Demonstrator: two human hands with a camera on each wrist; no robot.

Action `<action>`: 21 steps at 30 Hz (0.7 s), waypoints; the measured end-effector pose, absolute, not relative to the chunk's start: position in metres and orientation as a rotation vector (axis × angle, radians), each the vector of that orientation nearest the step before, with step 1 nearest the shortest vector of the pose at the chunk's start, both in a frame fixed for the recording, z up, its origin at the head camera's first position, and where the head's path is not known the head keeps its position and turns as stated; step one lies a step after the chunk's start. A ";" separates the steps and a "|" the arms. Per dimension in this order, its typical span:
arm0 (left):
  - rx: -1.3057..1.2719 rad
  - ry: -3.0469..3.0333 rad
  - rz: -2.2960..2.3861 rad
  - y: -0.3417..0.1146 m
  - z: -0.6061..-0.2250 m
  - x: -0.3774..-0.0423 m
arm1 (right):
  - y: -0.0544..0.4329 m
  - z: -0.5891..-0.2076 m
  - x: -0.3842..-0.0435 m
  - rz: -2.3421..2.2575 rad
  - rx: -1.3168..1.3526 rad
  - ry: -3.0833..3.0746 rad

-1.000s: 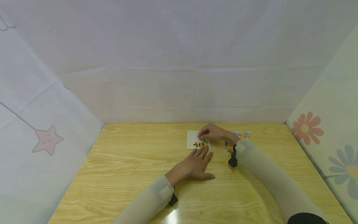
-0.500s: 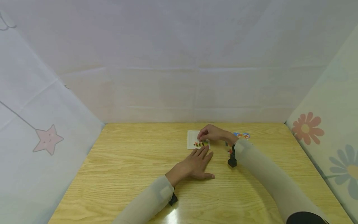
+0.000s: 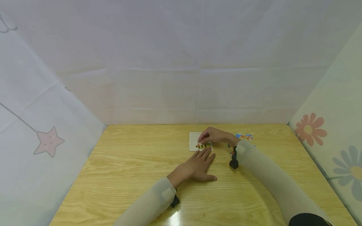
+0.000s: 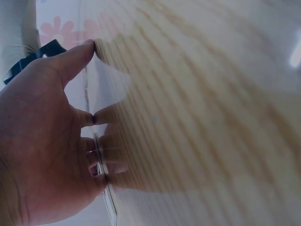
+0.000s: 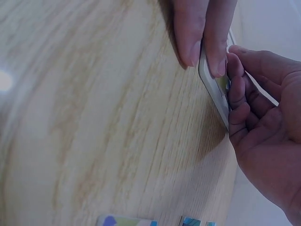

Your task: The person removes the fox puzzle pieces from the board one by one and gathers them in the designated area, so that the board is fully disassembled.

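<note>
A white puzzle tray (image 3: 193, 138) lies near the back of the table, with colourful striped puzzle pieces (image 3: 204, 146) set along its near side. My left hand (image 3: 199, 166) rests palm down with fingers spread, its fingertips at the tray's near edge. In the left wrist view, that left hand (image 4: 47, 136) has its thumb out to the side. My right hand (image 3: 212, 135) reaches over the tray from the right, thumb and fingers pinching a small puzzle piece (image 3: 199, 143) close above the striped pieces. Seen from the right wrist, the right hand's (image 5: 268, 103) curled fingers mostly hide that piece.
Several loose puzzle pieces (image 3: 244, 137) lie on the wooden table (image 3: 127, 163) to the right of the tray, partly behind the right wrist. A puzzle piece (image 5: 127, 221) shows at the bottom of the right wrist view. A pale cloth backdrop (image 3: 158, 94) borders the table.
My right hand has shifted slightly left and nearer, bringing the pinched puzzle piece toward the left end of the striped pieces. The left hand has stayed in place.
</note>
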State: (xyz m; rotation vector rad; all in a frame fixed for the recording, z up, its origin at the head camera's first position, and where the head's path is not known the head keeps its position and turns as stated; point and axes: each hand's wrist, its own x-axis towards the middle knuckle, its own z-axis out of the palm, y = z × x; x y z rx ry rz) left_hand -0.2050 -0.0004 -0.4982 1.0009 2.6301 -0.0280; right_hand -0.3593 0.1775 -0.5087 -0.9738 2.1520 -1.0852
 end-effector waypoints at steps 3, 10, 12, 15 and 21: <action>0.994 2.628 -0.033 0.000 -0.498 -0.205 | 0.178 -0.510 -0.360 -1.089 -0.987 2.137; 0.989 2.622 -0.031 0.000 -0.497 -0.206 | 0.177 -0.506 -0.359 -1.087 -0.994 2.115; 0.994 2.623 -0.029 0.000 -0.498 -0.206 | 0.176 -0.506 -0.359 -1.083 -0.990 2.112; 1.003 2.625 -0.029 0.000 -0.498 -0.206 | 0.176 -0.505 -0.358 -1.073 -0.984 2.115; 1.011 2.628 -0.032 0.000 -0.498 -0.206 | 0.176 -0.505 -0.357 -1.078 -0.985 2.118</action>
